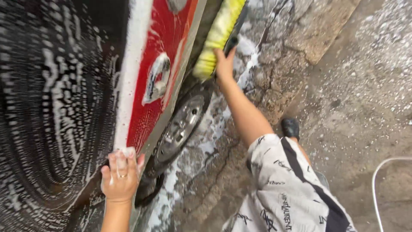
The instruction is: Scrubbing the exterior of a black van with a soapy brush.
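I see a red car body [154,56] covered in soap suds, and I take it as my landmark. My left hand [121,176] is pressed flat against the lower edge of the red car body, fingers loosely spread, a ring on one finger; a pale soapy thing, perhaps a sponge or cloth [127,151], shows at the fingertips, though I cannot tell how firmly it is held. My right hand [224,64] reaches out past the red car body, fingers closed around the dark handle [232,42] of a yellow wash brush [217,36], whose fluffy head lies against the car's side above the wheel. The wheel [182,122], with a silver hubcap and dark tyre, sits just below the red car body, streaked with foam. Left of the red car body a dark panel [51,116] carries swirled suds. The cracked concrete floor [352,99] on the far side of the car from the panel is wet and foamy near the wheel. A black shoe [290,127] rests on it, and a white hose [377,189] curves farther out.
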